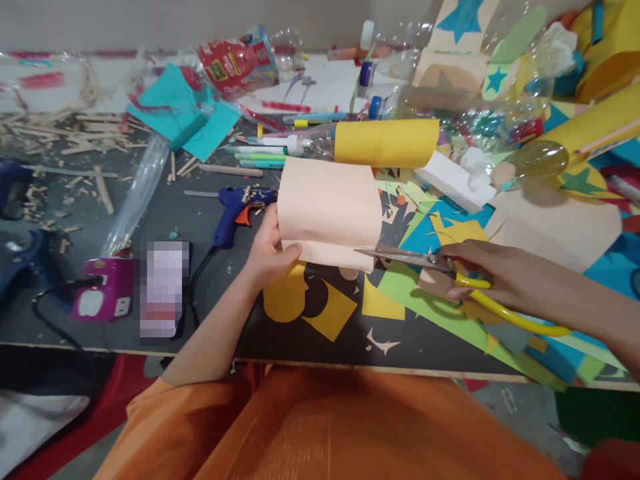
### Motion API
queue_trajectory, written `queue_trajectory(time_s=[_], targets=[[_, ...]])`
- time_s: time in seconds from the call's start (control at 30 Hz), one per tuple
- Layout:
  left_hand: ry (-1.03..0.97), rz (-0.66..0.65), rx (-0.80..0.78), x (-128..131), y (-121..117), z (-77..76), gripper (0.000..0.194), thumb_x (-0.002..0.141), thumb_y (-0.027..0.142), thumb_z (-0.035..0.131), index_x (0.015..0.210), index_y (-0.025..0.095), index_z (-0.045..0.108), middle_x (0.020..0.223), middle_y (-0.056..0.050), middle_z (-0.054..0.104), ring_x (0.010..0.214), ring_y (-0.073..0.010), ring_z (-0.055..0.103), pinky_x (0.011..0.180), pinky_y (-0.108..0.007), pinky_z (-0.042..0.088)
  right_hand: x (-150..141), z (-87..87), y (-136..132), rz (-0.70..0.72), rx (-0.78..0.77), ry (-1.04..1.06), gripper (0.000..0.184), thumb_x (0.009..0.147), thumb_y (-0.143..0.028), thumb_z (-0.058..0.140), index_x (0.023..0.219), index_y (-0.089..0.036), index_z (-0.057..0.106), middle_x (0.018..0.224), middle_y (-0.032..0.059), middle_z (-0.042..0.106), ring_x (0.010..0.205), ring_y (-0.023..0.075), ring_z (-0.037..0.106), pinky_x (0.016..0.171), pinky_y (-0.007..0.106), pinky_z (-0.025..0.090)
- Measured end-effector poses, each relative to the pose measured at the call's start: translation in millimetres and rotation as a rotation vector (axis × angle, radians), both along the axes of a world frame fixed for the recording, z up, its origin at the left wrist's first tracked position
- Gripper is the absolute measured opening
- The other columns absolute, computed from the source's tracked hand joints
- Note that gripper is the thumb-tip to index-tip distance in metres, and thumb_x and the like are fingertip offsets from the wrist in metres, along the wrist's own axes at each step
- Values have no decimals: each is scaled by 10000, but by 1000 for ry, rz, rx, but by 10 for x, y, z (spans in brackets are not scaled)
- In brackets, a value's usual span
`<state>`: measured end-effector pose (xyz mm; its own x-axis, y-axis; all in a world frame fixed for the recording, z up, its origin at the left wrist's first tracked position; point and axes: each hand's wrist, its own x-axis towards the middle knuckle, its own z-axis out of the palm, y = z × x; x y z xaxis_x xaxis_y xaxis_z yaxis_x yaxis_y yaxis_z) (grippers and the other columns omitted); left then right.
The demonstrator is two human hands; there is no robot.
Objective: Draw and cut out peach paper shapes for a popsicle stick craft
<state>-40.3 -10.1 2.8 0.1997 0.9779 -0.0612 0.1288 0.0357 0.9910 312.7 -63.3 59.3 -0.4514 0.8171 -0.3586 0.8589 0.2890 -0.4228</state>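
While the curled peach paper (pixel 327 200) is held over the tabletop (pixel 310 352), its left edge is pinched between the thumb and fingers of the left hand (pixel 270 252). The scissors (pixel 410 257) are gripped by the closed fingers of the right hand (pixel 483 257), the blades reaching in at the paper's lower right. The lower strip seems to be partly cut from the right edge, with its left part apparently uncut. "IS MORE" can be read on the orange shirt (pixel 270 433); no brand can be made out on the red bottle label (pixel 227 67).
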Motion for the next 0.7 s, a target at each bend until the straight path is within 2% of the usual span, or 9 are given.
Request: queue_trajectory(time_s=[0.23, 0.47, 0.7], targets=[[4, -12, 0, 1, 2, -17, 652, 656, 289, 693, 1263, 235, 462, 1170, -90, 617, 1204, -335, 557, 949, -433, 499, -35, -7, 14, -5, -20, 4, 664, 826, -782, 387, 1123, -241, 631, 911, 101, 705, 707, 252, 669, 570, 333, 506], [-2, -1, -10, 10, -8, -6, 666, 664, 310, 701, 1275, 222, 452, 1158, -102, 632, 1192, -337, 574, 950, -437, 508, -41, 11, 12, -11, -28, 0, 647, 834, -774, 386, 1134, -250, 618, 937, 100, 699, 751, 261, 673, 600, 338, 508], [-14, -23, -16, 4, -8, -37, 682, 659, 310, 705, 1284, 220, 445, 1221, -115, 611, 1267, -352, 520, 998, -460, 486, -49, 18, 22, -11, -34, 10, 651, 829, -778, 386, 1113, -248, 635, 932, 111, 704, 737, 262, 670, 580, 336, 504]])
